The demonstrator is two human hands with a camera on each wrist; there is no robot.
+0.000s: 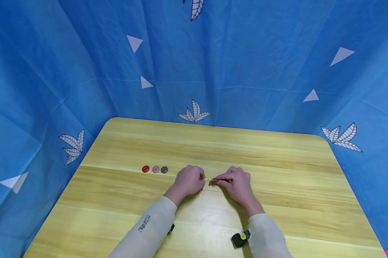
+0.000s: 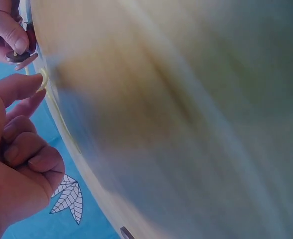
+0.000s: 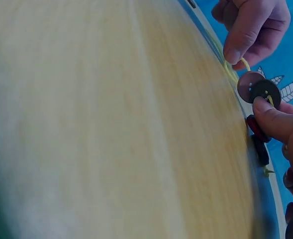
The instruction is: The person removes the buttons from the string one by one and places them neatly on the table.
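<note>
Between thumb and forefinger, my left hand (image 1: 190,180) pinches a thin yellow cord (image 3: 246,64), which bends in a small loop in the left wrist view. My right hand (image 1: 236,183) grips a dark button (image 3: 266,91) just to the right, with the cord showing at its holes. A pinkish button (image 3: 246,85) overlaps that dark one on the side nearer my left hand. Below the right thumb, a dark red button (image 3: 257,128) and another dark button (image 3: 260,150) hang on the cord, above its knotted end (image 3: 267,172). The right fingertips behind the buttons are partly hidden.
Left of my left hand, a red button (image 1: 145,168), a pink button (image 1: 155,169) and a grey button (image 1: 164,170) lie in a row on the wooden table (image 1: 278,157). A blue patterned curtain (image 1: 245,71) hangs around the table's back and sides.
</note>
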